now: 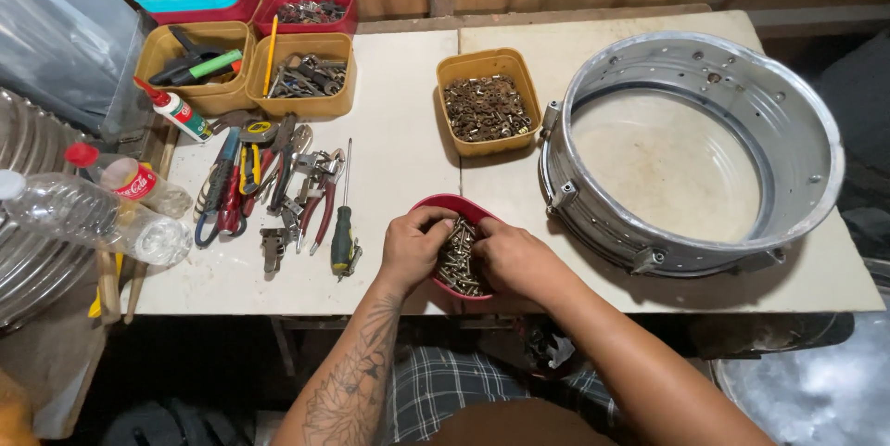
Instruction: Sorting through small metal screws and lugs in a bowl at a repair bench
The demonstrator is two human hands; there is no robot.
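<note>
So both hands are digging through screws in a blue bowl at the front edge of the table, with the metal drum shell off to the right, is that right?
Not quite: the bowl is red, not blue, as the head view shows. The rest holds: the left hand and right hand are both in the screws at the table's front edge, and the metal drum shell sits to the right.

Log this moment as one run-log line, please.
left hand: in red bowl of screws | right hand: same bowl, on screws | nearby: metal drum shell, yellow tub
</note>
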